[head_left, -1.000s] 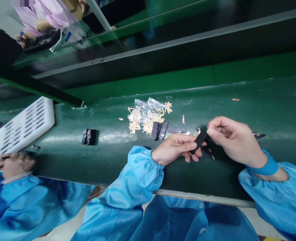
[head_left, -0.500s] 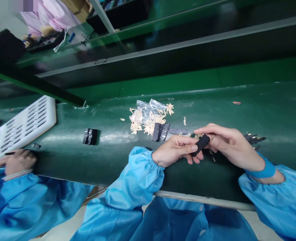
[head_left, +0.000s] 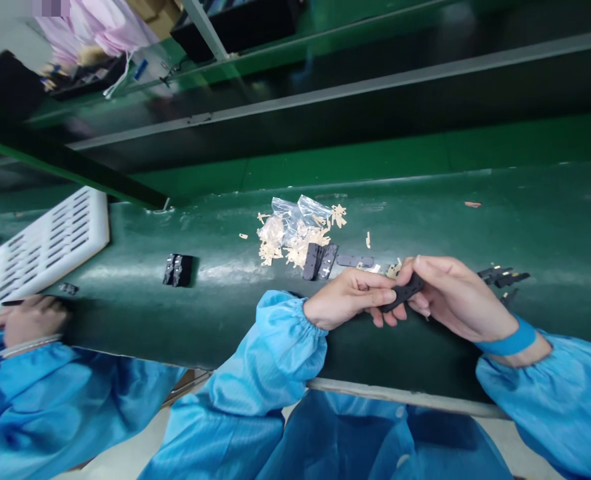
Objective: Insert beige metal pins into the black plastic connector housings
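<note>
Flat black strip [head_left: 403, 293], held between both hands just above the green-painted bench top [head_left: 425, 220]. Left hand [head_left: 348, 300]: fingers curled nearly closed, gripping the strip's near end. Right hand [head_left: 455, 297]: almost closed, thumb and fingers pinching the far end; blue wrist cuff visible. Just beside the left hand lie two dark oblong pieces [head_left: 315, 261] and a flat grey-black bar [head_left: 355, 261]. Behind these, crumpled clear plastic bags [head_left: 295, 213] sit among beige paper scraps [head_left: 270, 247]. Small black pieces with metal pins [head_left: 503, 275] lie right of the right hand. Well left stand a black block [head_left: 178, 270] and a white perforated plastic tray [head_left: 50, 250], with a co-worker's hand [head_left: 30, 321] near the tray.
</note>
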A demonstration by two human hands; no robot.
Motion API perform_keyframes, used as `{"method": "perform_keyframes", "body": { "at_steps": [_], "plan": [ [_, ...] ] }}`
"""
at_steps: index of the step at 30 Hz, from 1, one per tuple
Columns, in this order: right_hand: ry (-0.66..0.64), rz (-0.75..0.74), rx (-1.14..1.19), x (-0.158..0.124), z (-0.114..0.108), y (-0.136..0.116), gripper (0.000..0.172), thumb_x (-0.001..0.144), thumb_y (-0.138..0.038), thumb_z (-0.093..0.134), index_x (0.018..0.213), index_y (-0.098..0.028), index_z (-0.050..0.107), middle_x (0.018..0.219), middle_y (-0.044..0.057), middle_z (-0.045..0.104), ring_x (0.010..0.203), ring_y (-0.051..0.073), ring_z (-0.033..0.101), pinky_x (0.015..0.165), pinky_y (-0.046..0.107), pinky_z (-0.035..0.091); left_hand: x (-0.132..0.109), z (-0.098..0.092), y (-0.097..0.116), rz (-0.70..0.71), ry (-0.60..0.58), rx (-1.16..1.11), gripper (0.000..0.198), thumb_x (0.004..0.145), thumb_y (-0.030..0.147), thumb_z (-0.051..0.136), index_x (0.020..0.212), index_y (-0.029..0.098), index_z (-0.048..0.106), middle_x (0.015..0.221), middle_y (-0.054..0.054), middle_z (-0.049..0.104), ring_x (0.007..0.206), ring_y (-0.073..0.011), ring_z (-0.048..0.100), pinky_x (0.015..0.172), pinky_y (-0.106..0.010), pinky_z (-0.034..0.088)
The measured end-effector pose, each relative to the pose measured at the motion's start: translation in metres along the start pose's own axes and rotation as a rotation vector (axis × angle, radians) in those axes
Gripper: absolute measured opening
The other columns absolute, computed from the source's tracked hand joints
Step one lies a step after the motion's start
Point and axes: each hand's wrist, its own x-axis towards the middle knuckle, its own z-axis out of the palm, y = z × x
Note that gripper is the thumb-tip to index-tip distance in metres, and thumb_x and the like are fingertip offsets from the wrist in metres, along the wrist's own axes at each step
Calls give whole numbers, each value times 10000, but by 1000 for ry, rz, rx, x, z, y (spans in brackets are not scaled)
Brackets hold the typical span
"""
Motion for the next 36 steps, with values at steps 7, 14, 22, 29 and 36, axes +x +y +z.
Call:
{"method": "perform_keyframes", "body": {
  "at_steps": [7,14,22,29,36],
  "plan": [
    [140,-323,-442,1,-1,9,311,952,-500,725,1019,-204,795,865,41,653,590,117,573,552,266,503,3,0,-2,28,29,-53,440,808,498,854,981,101,780,872,-99,775,676,-106,705,603,-189,537],
    [167,-263,-592,-1,-14,2,335,910,-536,758,1057,-236,785,811,39,685,637,159,629,565,271,525,12,4,-6,36,54,-78,483,788,501,868,1038,101,769,907,-112,791,708,-122,720,678,-232,573],
    [254,71,-476,7,-39,-19,378,743,-497,918,863,-196,724,604,8,621,441,118,498,392,243,397,13,-3,0,204,361,582,316,986,376,660,1210,176,758,973,-78,804,823,-165,744,789,-295,578],
    [482,-77,-190,15,-34,-23,282,882,-478,789,1035,-241,774,910,83,747,511,140,551,385,285,398,-3,-29,12,414,612,1481,265,1001,241,621,1233,154,714,1169,-113,741,1101,-259,653,1002,-402,480],
    [209,-43,-839,1,-34,-18,411,875,-609,757,901,-199,745,716,32,680,531,128,540,461,256,419,-2,-31,3,452,654,1646,160,984,198,623,1103,173,726,1068,-98,676,1014,-245,594,899,-382,479]
  ]
}}
